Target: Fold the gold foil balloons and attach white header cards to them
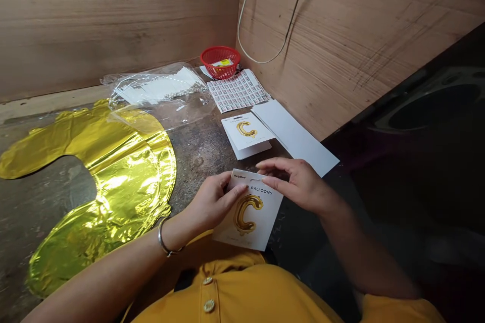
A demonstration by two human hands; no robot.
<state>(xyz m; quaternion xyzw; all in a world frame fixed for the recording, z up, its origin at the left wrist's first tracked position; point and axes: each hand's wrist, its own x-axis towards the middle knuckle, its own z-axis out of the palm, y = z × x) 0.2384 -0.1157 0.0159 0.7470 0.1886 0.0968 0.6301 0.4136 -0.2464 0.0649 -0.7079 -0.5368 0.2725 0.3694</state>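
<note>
A white balloon packaging card point(250, 227), printed with a gold letter C and the word BALLOONS, is held upright in front of my body. My left hand point(212, 199) grips its upper left side, the thumb lying on the printed front. At the top right, near the hang hole, my right hand point(293, 181) pinches the card's edge between thumb and fingers. Just beyond stands a folded card point(246, 131) with the same C print. Flat gold foil balloons point(125, 171), C-shaped and stacked, lie to the left.
Behind the balloons, a clear plastic bag point(159, 88) contains many white strips. A red basket point(217, 60) with small items sits in the corner beside printed sticker sheets point(238, 92). Blank white cards point(299, 136) lie along the right edge. A cable point(265, 62) hangs on the wooden wall.
</note>
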